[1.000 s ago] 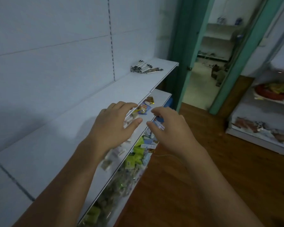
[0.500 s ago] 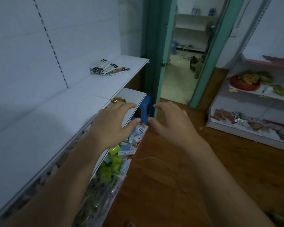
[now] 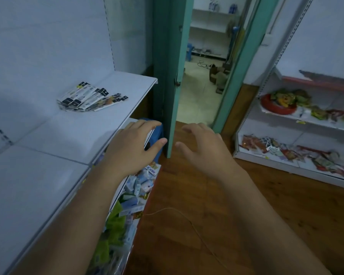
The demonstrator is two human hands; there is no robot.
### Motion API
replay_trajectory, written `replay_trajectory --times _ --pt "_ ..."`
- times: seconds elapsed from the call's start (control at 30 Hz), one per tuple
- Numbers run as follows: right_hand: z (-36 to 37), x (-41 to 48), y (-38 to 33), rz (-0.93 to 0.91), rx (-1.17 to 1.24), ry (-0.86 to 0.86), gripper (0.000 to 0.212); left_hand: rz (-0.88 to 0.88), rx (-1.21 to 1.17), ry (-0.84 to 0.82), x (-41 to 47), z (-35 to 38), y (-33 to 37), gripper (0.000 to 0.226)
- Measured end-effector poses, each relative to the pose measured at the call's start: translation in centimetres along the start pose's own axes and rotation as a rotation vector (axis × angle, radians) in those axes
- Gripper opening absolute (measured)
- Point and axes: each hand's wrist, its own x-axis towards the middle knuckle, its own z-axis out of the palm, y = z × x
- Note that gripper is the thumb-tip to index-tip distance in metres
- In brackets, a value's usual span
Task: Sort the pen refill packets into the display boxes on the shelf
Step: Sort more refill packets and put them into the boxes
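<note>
The pen refill packets (image 3: 91,99) were found in a loose fanned pile on the upper shelf (image 3: 68,133), toward its far end and close to the back wall. No packet was held. No display boxes could be made out in the head view.

Both hands were recorded as empty, palms down, with fingers spread and slightly bent. The left hand (image 3: 131,149) was placed at the front edge of the shelf, over the lower tier of mixed small goods (image 3: 133,193). The right hand (image 3: 205,151) was held beside it, out over the wooden floor (image 3: 216,205) and well apart from the shelf.

The pile was observed to lie ahead of the hands and to their left, one tier up from where the left hand hung. The packets' long axes were noted to run slantwise, from near-left to far-right, with the dark header ends fanned toward the far side.

The left hand was judged the nearer. A forward, leftward reach across the shelf top was judged necessary, with the pile best taken across its short width.
</note>
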Motion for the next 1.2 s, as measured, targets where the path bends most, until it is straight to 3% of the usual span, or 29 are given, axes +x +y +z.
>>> replay_trajectory --times 0.3,0.63,0.87,1.07,1.2 --pt "2.2 12.5 7.6 -0.065 0.026 -0.013 0.052 -0.032 0.044 0.01 12.4 4.5 -2.7 0.054" --pt "4.7 29.1 14.0 -0.293 0.027 -0.102 0.056 -0.194 0.152 0.049 24.7 7.8 -6.3 0.062" --pt "8.4 38.8 11.3 -0.474 0.143 -0.203 0.05 -0.383 0.217 0.128 28.1 5.7 -11.3 0.044" --pt "13.0 45.8 6.3 -0.534 0.325 -0.301 0.041 -0.559 0.234 0.201 29.7 2.6 -17.9 0.045" --pt "15.8 49.1 2.9 -0.58 0.425 -0.371 0.039 -0.629 0.205 0.337 29.3 0.8 -21.0 0.042"
